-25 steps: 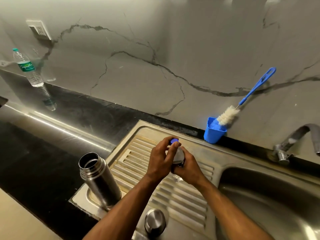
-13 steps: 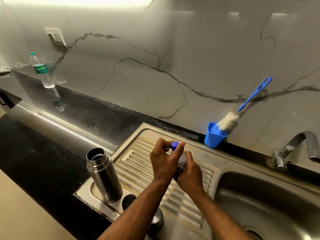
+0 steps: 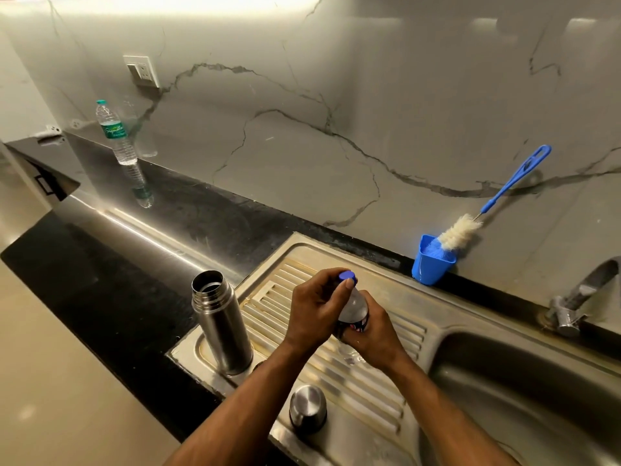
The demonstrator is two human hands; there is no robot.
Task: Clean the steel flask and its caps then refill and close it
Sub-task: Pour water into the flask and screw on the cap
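Nearest you, the domed steel outer cap (image 3: 308, 413) sits rim-down on the ribbed steel drainboard (image 3: 396, 334), close to its front edge; just beyond it your forearms cross over the ribs; your right hand (image 3: 371, 336) is wrapped around the body of a small clear plastic bottle with a dark label (image 3: 353, 314), gripping it upright above the drainboard; your left hand (image 3: 317, 306) is closed over its top, fingertips pinching the blue screw cap (image 3: 347, 275); to your left, the tall cylindrical steel flask (image 3: 221, 322) stands upright at the left end of the drainboard, mouth open and uncapped, apart from both hands; to your right the steel sink basin (image 3: 524, 398) drops away, with a curved steel tap (image 3: 578, 301) at its back corner; behind the drainboard, a square blue plastic cup (image 3: 431, 267) stands on the black stone worktop (image 3: 100, 280) against the wall, holding a bottle brush with white bristles and a long blue handle (image 3: 497, 200) that leans on the grey-veined marble backsplash (image 3: 336, 95); farthest off, at the left, a clear plastic water bottle with a green cap and label (image 3: 114, 132) stands upright on the worktop below a white wall socket (image 3: 142, 70).
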